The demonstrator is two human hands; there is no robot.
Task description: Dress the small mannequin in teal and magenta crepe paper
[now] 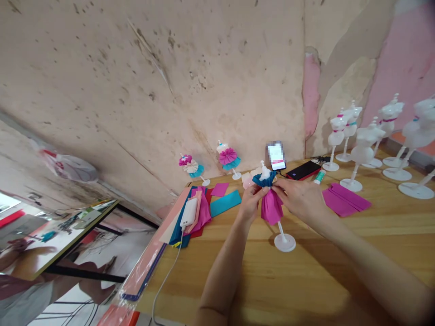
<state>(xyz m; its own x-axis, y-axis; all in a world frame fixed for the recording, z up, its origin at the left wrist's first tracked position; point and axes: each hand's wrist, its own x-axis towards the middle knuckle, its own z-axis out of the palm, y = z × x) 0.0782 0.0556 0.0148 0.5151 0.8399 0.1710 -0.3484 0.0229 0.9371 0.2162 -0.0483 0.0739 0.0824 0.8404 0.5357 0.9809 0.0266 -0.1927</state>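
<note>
A small white mannequin on a round stand (284,242) stands on the wooden table, dressed in a magenta paper skirt (272,207) with dark blue paper (264,179) gathered above it. My left hand (250,202) pinches the paper at the left side of the waist. On the right side, my right hand (296,194) has its fingers closed on the same waist, where blue and magenta meet. The fingertips of both hands are close together, and what lies between them is partly hidden.
Two dressed mannequins (229,156) stand by the wall. Several bare white mannequins (362,146) are at the right. Around lie a phone (277,156), black power bank (303,170), glue stick (320,176), magenta paper (345,199), blue paper (225,203) and white power bank (189,213). Another person's hand (18,245) shows far left.
</note>
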